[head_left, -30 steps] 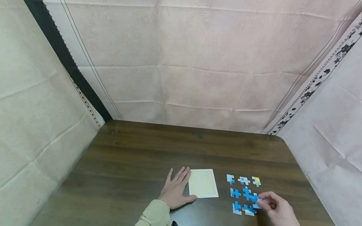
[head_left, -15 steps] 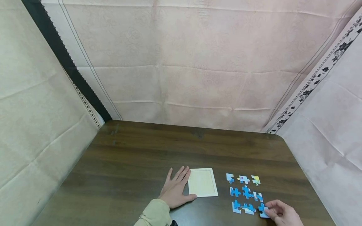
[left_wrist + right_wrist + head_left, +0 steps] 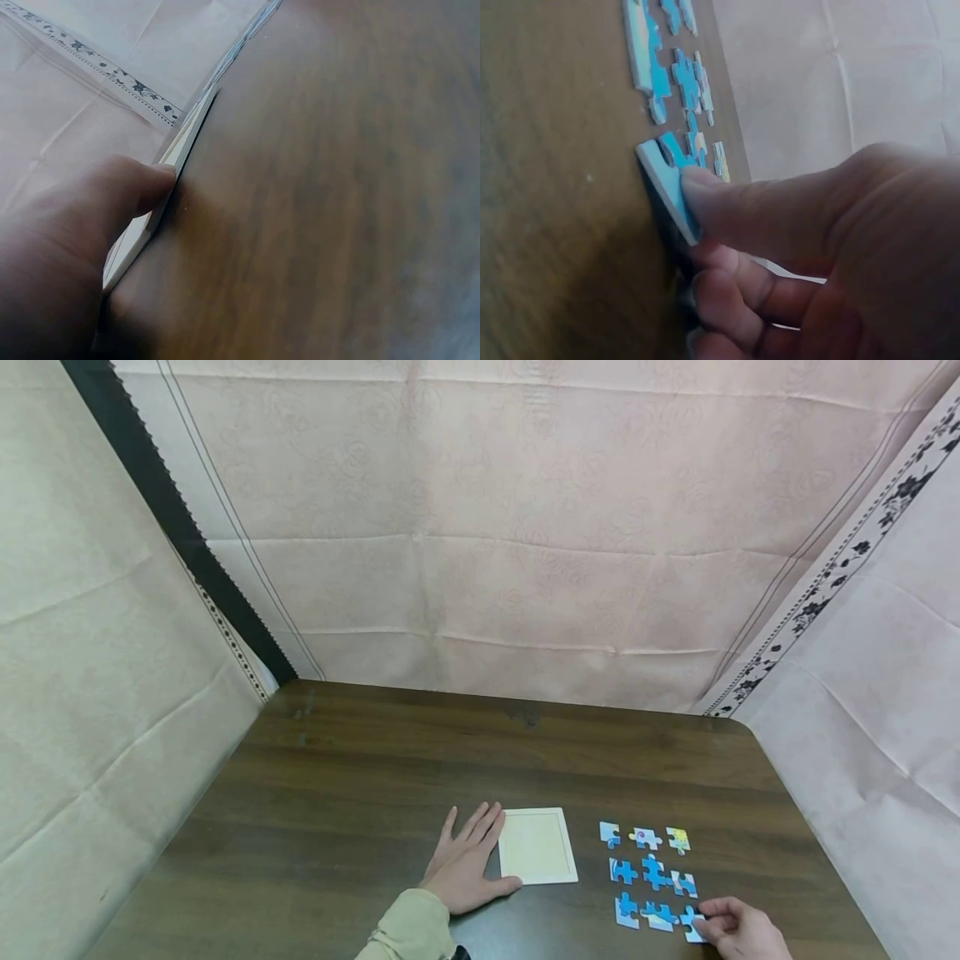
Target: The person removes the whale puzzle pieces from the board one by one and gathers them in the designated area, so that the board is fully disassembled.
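Note:
My left hand (image 3: 467,870) lies with fairly straight fingers along the left side of a square, cream-coloured puzzle tray (image 3: 538,847) that has a low rim. Its thumb (image 3: 139,184) touches the tray's near edge in the left wrist view. At the lower right of the head view, my right hand (image 3: 744,928) pinches a blue and white jigsaw piece (image 3: 691,923) by its right side. Seen from the right wrist, the thumb presses on top of this piece (image 3: 665,180), whose near edge is tilted up off the table. The curled fingers partly hide its underside.
Several other jigsaw pieces (image 3: 656,872) lie apart in rows right of the tray. They stand close to the pinched piece on its left and far sides. The brown wooden table (image 3: 375,760) is bounded by pale cloth hangings (image 3: 525,527) behind and at both sides.
My right hand has moved the jigsaw piece from over the middle row toward me to the near row's right end, then slightly left. The left hand and tray stay put.

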Motion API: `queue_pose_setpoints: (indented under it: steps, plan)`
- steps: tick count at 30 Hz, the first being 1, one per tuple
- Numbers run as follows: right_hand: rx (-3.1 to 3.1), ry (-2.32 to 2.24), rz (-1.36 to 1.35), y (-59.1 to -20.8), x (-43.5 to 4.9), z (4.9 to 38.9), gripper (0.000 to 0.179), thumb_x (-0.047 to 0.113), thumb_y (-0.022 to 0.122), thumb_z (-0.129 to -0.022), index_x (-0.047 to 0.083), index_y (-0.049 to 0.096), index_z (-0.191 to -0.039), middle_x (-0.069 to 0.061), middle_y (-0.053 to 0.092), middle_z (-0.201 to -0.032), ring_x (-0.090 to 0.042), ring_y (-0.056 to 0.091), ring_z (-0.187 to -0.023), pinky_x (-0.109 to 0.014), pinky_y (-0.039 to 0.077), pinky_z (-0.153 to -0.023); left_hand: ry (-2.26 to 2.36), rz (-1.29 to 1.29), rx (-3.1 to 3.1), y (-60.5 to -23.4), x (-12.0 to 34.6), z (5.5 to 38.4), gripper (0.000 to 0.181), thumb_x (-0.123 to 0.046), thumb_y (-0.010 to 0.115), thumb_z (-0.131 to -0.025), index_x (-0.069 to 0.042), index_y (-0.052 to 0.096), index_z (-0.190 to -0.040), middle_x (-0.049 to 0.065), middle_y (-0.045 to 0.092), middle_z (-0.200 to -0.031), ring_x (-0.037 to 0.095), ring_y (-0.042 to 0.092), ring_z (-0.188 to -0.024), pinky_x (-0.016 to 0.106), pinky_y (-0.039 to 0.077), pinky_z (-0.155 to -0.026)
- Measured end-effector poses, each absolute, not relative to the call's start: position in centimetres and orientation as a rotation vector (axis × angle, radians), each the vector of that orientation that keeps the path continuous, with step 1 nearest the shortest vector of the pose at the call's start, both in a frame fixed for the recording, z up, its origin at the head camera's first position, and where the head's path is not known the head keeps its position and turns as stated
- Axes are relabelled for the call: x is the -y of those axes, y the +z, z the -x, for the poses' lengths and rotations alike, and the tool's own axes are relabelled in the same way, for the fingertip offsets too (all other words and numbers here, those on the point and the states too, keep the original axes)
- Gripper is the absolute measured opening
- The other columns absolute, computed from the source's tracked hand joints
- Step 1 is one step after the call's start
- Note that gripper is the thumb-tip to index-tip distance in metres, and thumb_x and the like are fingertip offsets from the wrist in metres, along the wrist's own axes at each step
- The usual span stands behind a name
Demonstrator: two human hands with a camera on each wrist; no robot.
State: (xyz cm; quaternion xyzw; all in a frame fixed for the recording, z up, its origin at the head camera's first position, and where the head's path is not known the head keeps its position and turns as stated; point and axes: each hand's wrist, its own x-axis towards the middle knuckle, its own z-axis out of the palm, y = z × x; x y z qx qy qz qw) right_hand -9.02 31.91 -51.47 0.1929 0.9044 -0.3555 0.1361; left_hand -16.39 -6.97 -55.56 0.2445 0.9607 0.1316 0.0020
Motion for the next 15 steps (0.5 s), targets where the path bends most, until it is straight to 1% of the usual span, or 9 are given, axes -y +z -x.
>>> queue_pose_setpoints:
  steps: [9,15]
  plan:
    - [-2.687,-0.953,-0.529,-51.12,-31.45,8.91,0.013,0.007,0.067,-0.085,-0.003,0.066,-0.093,0.001,0.059,-0.072,-0.015,0.054,-0.065,-0.031,0.042,-0.058,0.409,-0.767,-3.018,-55.37,6.98,16.29,0.101,-0.082,0.037,-0.083,-0.014,0.021,-0.156,-0.001,0.015,-0.162,0.017,0.01,-0.148,0.059,-0.001,-0.114]
    - [-2.722,-0.927,-0.494,-51.34,-31.58,8.74,0.012,0.011,0.07,-0.084,0.001,0.067,-0.091,0.004,0.059,-0.07,-0.013,0.054,-0.064,-0.03,0.041,-0.058,0.443,-0.773,-3.002,-55.36,7.0,16.13,0.1,-0.08,0.04,-0.084,-0.014,0.021,-0.156,-0.001,0.015,-0.162,0.017,0.01,-0.148,0.059,-0.002,-0.114]
